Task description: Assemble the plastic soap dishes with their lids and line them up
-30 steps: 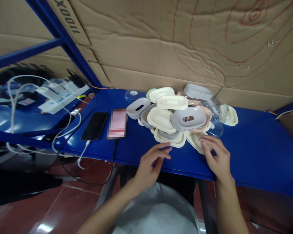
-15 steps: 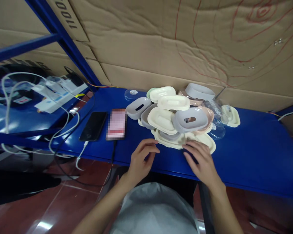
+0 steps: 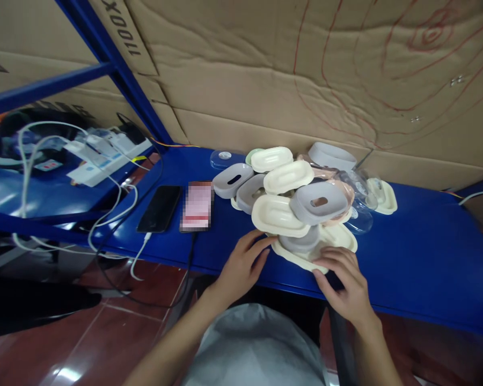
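Observation:
A pile of oval plastic dish parts lies on the blue shelf top in front of me. My right hand pinches the near right rim of a cream oval tray, thumb at the edge and fingers on top. This tray sits low in the pile, tilted toward me, and a grey piece rests on it. My left hand has its fingers loosely curved and apart, with fingertips at the tray's left end. Just above them lies another cream tray, beside a grey oval dish with a slot.
Clear plastic covers and a cream dish lie at the pile's right. On the left are a black phone, a lit phone and a white power strip with cables. A cardboard wall stands behind.
My right hand has taken the low cream tray's rim and drawn it toward me. The cream trays above have shifted and turned. My left hand has moved slightly right.

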The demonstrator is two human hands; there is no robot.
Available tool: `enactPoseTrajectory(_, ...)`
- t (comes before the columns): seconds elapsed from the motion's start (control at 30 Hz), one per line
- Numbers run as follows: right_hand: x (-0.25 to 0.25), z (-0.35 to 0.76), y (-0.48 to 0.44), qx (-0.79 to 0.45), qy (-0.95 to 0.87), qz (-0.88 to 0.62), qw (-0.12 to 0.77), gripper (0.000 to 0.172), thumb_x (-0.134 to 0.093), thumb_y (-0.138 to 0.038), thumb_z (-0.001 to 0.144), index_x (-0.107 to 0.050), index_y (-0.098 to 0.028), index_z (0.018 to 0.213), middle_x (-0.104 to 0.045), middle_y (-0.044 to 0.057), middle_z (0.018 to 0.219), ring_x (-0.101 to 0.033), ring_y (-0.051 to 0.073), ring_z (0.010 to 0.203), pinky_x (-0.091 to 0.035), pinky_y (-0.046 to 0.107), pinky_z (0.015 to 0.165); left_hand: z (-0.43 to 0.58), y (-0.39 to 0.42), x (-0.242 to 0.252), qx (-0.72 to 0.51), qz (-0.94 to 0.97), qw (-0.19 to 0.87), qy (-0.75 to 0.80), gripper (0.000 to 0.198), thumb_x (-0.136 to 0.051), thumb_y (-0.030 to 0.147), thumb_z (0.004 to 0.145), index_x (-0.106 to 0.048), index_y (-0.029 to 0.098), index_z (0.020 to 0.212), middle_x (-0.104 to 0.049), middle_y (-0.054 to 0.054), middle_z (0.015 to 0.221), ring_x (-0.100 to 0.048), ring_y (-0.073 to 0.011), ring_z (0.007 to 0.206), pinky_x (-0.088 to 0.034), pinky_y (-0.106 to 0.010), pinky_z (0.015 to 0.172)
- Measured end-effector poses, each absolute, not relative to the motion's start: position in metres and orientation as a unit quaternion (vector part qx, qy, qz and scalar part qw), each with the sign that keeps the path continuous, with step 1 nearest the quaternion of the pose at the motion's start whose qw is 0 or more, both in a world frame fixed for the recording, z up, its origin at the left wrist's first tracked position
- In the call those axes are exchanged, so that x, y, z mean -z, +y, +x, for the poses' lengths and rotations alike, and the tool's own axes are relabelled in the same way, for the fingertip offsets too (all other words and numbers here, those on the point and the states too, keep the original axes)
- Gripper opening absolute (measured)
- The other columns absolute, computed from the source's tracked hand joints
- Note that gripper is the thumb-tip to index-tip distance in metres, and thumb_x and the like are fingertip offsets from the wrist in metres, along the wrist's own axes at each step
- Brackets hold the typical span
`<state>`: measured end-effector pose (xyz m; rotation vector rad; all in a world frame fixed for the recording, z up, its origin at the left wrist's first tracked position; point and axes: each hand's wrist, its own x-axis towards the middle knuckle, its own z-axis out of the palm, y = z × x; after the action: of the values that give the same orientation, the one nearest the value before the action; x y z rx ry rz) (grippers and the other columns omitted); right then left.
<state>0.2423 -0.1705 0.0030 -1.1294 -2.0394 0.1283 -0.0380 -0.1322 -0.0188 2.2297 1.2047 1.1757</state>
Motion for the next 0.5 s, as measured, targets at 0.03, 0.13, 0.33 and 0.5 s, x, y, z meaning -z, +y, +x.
enactPoseTrajectory(0.03,-0.003,0.244,-0.177,-0.047,-0.804,-0.447,0.39,0.03,-0.071,-0.017,0.094,-0.068,-0.032,0.12,-0.075,0.004,0.105,-0.072,0.029,0.106,-0.053,0.053,0.094,-0.038,-0.132,0.021,-0.415,0.79,0.166,0.419,0.041,-0.058,0.007,0.103,-0.067,0.028,0.137,-0.066,-0.012,0.135,-0.068,-0.0236,0.123,-0.061,-0.042,0.105)
enactPoseTrajectory(0.13,0.004,0.248,-0.195,-0.045,-0.816,-0.455,0.355,0.025,-0.071,-0.016,0.096,-0.068,-0.028,0.118,-0.074,0.006,0.107,-0.07,0.027,0.109,-0.051,0.05,0.097,-0.037,-0.132,0.023,-0.455,0.774,0.163,0.408,0.046,-0.052,-0.004,0.099,-0.071,0.026,0.128,-0.065,-0.011,0.133,-0.07,-0.0185,0.114,-0.062,-0.034,0.099)
enactPoseTrajectory(0.33,0.023,0.241,-0.212,-0.021,-0.822,-0.474,0.314,0.033,-0.067,-0.019,0.101,-0.065,-0.023,0.134,-0.069,0.01,0.127,-0.064,0.027,0.125,-0.051,0.045,0.104,-0.039,-0.133,0.012,-0.477,0.751,0.212,0.404,0.042,-0.049,-0.005,0.1,-0.072,0.024,0.119,-0.068,-0.007,0.126,-0.069,-0.0168,0.12,-0.059,-0.032,0.106)
enactPoseTrajectory(0.5,0.018,0.226,-0.201,0.025,-0.783,-0.516,0.346,0.057,-0.068,-0.033,0.102,-0.05,-0.027,0.156,-0.053,0.017,0.152,-0.053,0.035,0.142,-0.051,0.051,0.108,-0.039,-0.145,0.011,-0.402,0.812,0.185,0.38,0.032,-0.06,0.011,0.104,-0.066,0.022,0.133,-0.064,-0.012,0.136,-0.064,-0.0227,0.127,-0.057,-0.04,0.109)
